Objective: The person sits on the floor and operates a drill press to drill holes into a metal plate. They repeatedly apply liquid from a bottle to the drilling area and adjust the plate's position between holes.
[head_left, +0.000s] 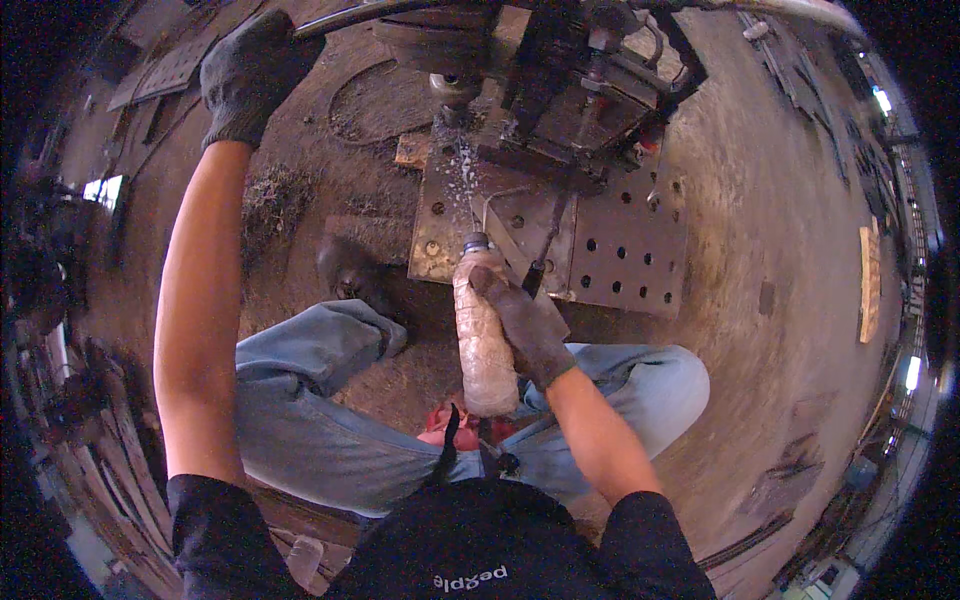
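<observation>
My left hand (252,82), in a dark grey knit glove, is closed round the end of a dark metal lever (355,14) at the upper left. The lever runs to a drilling machine (430,35). In the middle, my gloved right hand (525,325) grips a cloudy plastic bottle (482,345) from its right side. The bottle's dark cap (475,241) points away from me, toward the drill chuck (455,92). Whitish drops spray between the cap and the chuck. What the drill tip touches is hard to make out.
Beneath the machine lies a metal plate (628,262) with rows of holes. A clamp-like metal fixture (590,115) stands on the right. Dark shavings (275,195) are heaped on the floor at left. My bent legs (310,410) flank the bottle. Metal bars (115,480) lie at the lower left.
</observation>
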`<state>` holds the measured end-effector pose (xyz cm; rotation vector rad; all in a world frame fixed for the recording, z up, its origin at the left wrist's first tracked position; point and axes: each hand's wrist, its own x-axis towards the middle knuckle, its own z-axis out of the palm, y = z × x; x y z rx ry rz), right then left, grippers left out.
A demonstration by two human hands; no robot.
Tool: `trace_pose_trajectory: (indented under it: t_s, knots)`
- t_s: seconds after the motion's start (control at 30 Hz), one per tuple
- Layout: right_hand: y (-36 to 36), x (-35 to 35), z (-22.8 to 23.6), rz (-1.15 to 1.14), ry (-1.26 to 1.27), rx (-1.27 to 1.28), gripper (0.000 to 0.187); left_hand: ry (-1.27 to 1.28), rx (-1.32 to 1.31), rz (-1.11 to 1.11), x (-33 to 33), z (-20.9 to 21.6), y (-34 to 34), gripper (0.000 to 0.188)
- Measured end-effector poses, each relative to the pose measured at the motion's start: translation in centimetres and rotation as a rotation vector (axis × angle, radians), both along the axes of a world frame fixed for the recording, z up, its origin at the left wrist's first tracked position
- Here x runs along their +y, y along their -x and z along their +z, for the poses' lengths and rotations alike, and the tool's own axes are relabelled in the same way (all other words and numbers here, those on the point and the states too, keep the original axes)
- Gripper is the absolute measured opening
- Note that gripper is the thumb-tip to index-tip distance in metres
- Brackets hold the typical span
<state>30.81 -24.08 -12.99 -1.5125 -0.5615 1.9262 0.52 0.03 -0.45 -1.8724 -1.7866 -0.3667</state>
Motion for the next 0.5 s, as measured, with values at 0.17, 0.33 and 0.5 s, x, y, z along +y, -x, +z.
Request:
trace_pose_trajectory:
  t_s: [0.17,0.33,0.5]
  knots:
    - [-0.4,-0.3,-2.1,0.05,0.036,0.079,0.056,-0.038,0.005,-0.038,-0.2,0.3,-0.2,0.039]
    - [-0.5,-0.3,-3.1,0.079,-0.023,0.008,0.071,-0.051,-0.031,-0.054,-0.2,-0.2,-0.1,0.04]
    - [-0.3,-0.3,-2.8,0.015,-0.041,0.095,0.047,-0.037,-0.038,-0.03,-0.3,0.2,-0.2,0.04]
